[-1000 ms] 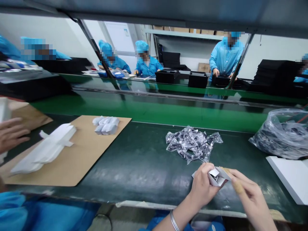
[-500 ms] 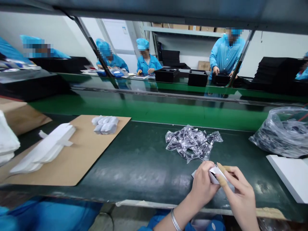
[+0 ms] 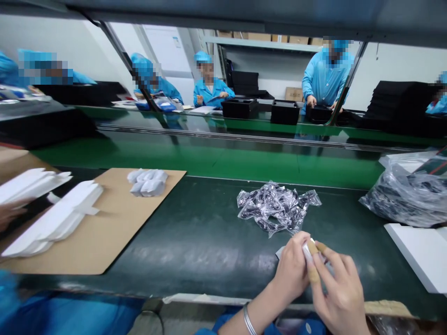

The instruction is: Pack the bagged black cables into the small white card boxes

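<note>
My left hand [image 3: 291, 263] is closed around a small white box [image 3: 308, 251], which is mostly hidden by fingers. My right hand [image 3: 337, 281] grips the same box from the other side, its thumb and fingertips pressing at the upper end. Yellowish covers sit on some right fingertips. A pale corner [image 3: 279, 252] pokes out behind the left hand; whether it belongs to the box I cannot tell. Just beyond both hands lies a heap of clear plastic bags [image 3: 274, 207] with dark contents that look like cables.
Brown cardboard [image 3: 115, 232] at left bears stacked flat white cartons [image 3: 56, 218] and several small pale wrapped pieces [image 3: 148, 182]. A co-worker's hand [image 3: 12, 211] touches cartons there. At right are a large clear bag [image 3: 412, 195] and a white box [image 3: 419, 256]. Several co-workers sit or stand across the green belt [image 3: 244, 160].
My right thumb and fingers have closed over the box's end, where a dark opening showed before. At far left, a co-worker's hand has come into view with white cartons.
</note>
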The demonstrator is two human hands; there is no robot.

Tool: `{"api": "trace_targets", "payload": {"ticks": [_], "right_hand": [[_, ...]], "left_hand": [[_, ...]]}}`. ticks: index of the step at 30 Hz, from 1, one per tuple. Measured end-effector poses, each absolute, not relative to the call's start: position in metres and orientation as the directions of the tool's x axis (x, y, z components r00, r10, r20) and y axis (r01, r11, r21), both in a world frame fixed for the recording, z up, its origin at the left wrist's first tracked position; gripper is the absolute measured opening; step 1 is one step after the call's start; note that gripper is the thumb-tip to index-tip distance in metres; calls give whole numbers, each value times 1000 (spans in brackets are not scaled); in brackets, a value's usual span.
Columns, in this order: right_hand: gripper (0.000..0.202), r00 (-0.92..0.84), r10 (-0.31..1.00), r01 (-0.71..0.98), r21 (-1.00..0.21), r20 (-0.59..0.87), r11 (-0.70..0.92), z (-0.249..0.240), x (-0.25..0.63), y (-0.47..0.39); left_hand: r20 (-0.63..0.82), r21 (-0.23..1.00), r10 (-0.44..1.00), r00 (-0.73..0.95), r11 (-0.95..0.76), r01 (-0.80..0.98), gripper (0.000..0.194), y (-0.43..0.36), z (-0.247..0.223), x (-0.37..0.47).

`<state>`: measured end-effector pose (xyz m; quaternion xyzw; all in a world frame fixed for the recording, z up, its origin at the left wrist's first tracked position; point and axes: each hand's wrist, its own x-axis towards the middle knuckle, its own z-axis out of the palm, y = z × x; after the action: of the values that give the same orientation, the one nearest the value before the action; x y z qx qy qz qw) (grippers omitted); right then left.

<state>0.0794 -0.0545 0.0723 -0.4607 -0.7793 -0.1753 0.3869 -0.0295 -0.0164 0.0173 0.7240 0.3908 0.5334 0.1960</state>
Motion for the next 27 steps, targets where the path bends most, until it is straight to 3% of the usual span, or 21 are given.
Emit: {"api": "trace_targets", "payload": {"ticks": [5,7,9,11,15,18,21,23,25,26,27], "right_hand": [[26,-443,512,869,213,736,446,69,67,-66],[21,-454,530,880,266,716,394,72,70,-63],[22,-367,604,907,128,708,401,75,81,-57],[26,-224,712,904,-131,665,407,75,99,-53],[26,-49,935,756,-598,352,265,61,145,-60],[33,77,970,666,-736,230,122,54,204,-83],[33,294,900,694,-719,323,31,60,296,-116],[25,346,827,782,-623,444,8,62,364,-133],[35,392,596,884,-466,700,-34,55,422,-139],[41,408,501,892,-449,763,-42,48,443,-135],[45,402,437,903,-428,805,-43,38,459,-129]], "left_hand": [[465,808,880,90,-464,363,43,-22,18,-32],[441,814,884,152,-466,348,44,-18,22,-33],[466,773,842,271,-537,339,47,-13,24,-36],[476,702,767,430,-626,339,49,-11,23,-38],[387,603,674,629,-701,380,48,-16,2,-37],[380,579,651,658,-722,380,54,-20,-8,-36],[427,556,628,650,-749,359,44,-20,18,-36],[457,524,545,703,-804,283,30,-23,55,-32],[458,448,315,831,-889,90,26,-32,97,-20],[446,400,165,880,-916,-31,28,-39,113,-11],[475,378,108,873,-921,-92,28,-47,125,-1]]}}
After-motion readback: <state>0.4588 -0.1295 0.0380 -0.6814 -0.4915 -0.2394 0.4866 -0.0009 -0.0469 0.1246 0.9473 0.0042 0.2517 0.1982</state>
